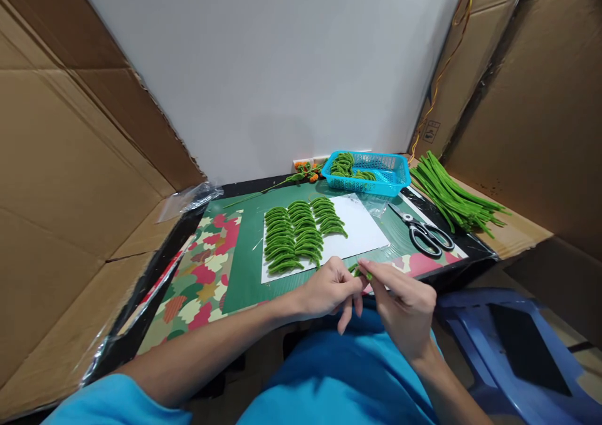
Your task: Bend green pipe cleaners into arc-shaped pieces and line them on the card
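Note:
A small green fuzzy piece [361,271] is pinched between my left hand [333,289] and my right hand [402,299], just off the table's front edge. Both hands have thumb and forefinger together on it; the other fingers of the left one hang loosely curled. Behind them, a white sheet [362,224] bears three columns of curved green fuzzy pieces [281,237], the right column shorter. Black-handled scissors [423,232] lie to the right of the sheet, blades pointing up-left.
A blue basket [371,185] with more green pieces stands at the back. Long green stems [446,193] lie at the right. Orange flowers [308,170] and a plastic bag [190,199] are at the back. Cardboard walls flank the table; a blue stool [508,343] is at lower right.

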`<control>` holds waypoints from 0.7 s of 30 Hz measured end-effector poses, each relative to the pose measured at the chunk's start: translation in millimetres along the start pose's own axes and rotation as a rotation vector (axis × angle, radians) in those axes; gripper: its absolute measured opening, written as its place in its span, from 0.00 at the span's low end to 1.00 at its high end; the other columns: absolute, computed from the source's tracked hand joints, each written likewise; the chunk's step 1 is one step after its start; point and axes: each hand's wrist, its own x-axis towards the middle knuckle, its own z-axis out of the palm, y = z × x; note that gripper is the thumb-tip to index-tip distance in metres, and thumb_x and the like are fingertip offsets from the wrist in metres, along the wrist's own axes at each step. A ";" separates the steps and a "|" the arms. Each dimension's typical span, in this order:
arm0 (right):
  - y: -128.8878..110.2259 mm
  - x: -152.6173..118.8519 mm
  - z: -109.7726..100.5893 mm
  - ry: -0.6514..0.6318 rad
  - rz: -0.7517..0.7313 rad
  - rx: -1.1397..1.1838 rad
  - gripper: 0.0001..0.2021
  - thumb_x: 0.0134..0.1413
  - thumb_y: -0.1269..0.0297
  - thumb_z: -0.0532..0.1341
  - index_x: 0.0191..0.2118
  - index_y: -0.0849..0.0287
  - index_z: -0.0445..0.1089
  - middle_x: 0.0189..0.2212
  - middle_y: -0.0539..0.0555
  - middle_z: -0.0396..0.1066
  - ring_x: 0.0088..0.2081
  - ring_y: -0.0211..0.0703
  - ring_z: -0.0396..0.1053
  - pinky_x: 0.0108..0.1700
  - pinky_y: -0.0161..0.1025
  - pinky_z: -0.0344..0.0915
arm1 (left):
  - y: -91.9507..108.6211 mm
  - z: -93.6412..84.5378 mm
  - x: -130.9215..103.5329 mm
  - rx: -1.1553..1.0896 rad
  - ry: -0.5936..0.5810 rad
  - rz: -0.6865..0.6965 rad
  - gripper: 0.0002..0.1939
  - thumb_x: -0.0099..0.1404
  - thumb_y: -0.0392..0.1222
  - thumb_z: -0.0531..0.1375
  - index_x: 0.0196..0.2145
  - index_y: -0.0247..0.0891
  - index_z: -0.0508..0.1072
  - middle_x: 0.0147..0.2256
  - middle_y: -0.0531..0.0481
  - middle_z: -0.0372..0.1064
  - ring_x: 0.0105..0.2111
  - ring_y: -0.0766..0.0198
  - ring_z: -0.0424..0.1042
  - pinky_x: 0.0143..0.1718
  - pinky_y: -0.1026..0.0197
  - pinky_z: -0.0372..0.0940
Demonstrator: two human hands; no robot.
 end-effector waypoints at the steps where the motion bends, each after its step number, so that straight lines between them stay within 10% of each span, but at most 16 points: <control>1: -0.1 -1.8 0.3 -0.007 -0.040 -0.029 0.14 0.65 0.73 0.66 0.50 0.50 0.84 0.44 0.54 0.85 0.42 0.50 0.85 0.45 0.42 0.84 | -0.4 -0.2 -0.1 0.001 -0.001 -0.002 0.34 0.72 0.64 0.58 0.23 0.30 0.78 0.13 0.47 0.68 0.10 0.73 0.52 0.15 0.67 0.48; 6: -6.1 0.9 -0.2 0.011 0.059 -0.016 0.18 0.66 0.73 0.66 0.58 0.50 0.80 0.43 0.54 0.85 0.38 0.47 0.85 0.41 0.38 0.84 | 0.4 -0.3 -0.6 0.017 0.049 0.034 0.33 0.71 0.66 0.61 0.28 0.29 0.82 0.14 0.49 0.69 0.11 0.74 0.55 0.17 0.68 0.50; 21: 15.0 -23.0 6.6 0.162 -0.322 -0.299 0.33 0.62 0.84 0.64 0.66 0.44 0.73 0.44 0.53 0.85 0.36 0.50 0.86 0.36 0.38 0.82 | -11.3 1.1 -0.3 -0.042 0.138 0.171 0.30 0.69 0.64 0.65 0.31 0.29 0.81 0.16 0.52 0.66 0.16 0.71 0.65 0.19 0.70 0.53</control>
